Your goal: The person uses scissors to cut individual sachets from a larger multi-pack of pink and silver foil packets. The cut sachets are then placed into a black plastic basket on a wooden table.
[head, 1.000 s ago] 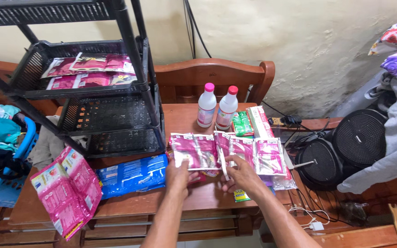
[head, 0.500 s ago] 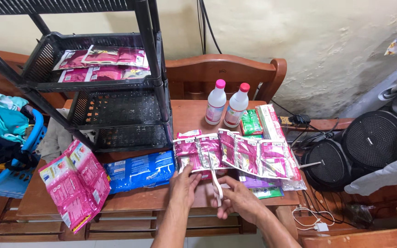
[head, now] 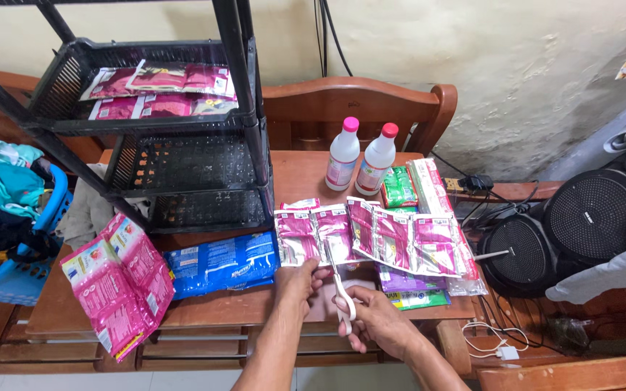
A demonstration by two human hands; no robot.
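Strip of pink sachets held up over the wooden table, left hand pinching its lower left edge. Right hand closed around white scissors, blades up at the strip. Behind it, two white bottles with pink and red caps; blue packet at left.

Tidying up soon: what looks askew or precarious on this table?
The pink sachet pack at the table's front left corner lies tilted, its lower end hanging past the edge. No spills or damage visible.
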